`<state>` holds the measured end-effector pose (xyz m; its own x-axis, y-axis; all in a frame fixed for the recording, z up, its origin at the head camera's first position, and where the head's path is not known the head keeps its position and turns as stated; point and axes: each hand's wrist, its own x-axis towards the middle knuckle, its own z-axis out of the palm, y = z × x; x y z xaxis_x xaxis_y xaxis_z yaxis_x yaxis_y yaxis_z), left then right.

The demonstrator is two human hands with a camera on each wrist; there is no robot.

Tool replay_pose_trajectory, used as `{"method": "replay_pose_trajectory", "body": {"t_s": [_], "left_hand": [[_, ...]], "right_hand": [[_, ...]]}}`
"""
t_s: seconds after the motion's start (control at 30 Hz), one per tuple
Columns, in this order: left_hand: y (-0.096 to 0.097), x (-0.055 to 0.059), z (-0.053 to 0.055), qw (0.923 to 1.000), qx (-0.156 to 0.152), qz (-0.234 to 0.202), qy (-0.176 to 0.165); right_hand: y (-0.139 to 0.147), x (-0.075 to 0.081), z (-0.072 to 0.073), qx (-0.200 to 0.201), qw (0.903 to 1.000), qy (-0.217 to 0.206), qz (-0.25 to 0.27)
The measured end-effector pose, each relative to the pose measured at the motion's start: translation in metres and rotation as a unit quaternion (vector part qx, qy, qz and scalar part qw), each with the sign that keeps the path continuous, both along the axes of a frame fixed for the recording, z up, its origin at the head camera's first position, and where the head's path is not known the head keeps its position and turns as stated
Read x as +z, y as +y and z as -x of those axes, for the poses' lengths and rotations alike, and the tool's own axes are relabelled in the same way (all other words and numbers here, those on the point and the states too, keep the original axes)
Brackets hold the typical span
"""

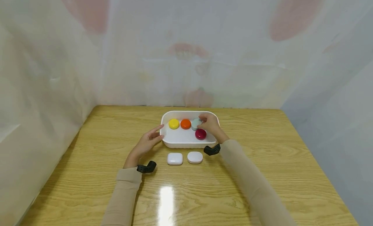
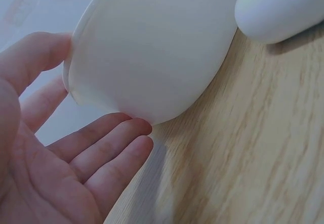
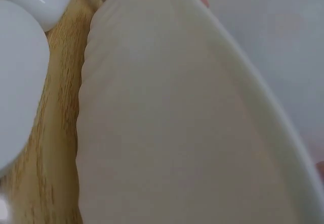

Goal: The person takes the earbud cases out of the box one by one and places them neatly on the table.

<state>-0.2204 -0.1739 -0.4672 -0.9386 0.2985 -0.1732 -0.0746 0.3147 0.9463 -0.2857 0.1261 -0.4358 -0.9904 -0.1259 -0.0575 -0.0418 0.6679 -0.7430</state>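
Observation:
A white tray point(image 1: 180, 145) with rounded corners stands on the table. My left hand point(image 1: 148, 141) is at its left end, fingers spread and fairly straight. In the left wrist view, the thumb touches the rim and the other fingertips rest against the outer wall. Inside the tray's right side, my right hand point(image 1: 210, 123) pinches a pale blue-green round case point(image 1: 196, 124) between thumb and fingers. Left of it sit an orange round case point(image 1: 185, 124) and a yellow round case point(image 1: 174, 124). A dark red round case point(image 1: 200, 134) lies just in front of the pale one.
Two white cases stand on the wooden table point(image 1: 262, 138) in front of the tray: a glossy rectangular case point(image 1: 175, 158) and an oval case point(image 1: 195, 157). Pale sheeting point(image 1: 186, 57) hangs behind and along both sides.

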Motion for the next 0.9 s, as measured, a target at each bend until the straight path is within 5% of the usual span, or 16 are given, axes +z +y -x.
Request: {"method": "replay_pose_trajectory", "body": {"t_s": [0.47,0.9], "left_hand": [[-0.0005,-0.0032,0.0011,0.9999,-0.003,-0.005,0.014],[-0.001,-0.0039,0.0016,0.9999,-0.001,-0.004,0.011]], "right_hand": [[-0.001,-0.002,-0.0042,0.026,0.9989,0.018,-0.033],[-0.0056,-0.0063,-0.0044,0.079,0.9961,-0.023,-0.032]]}}
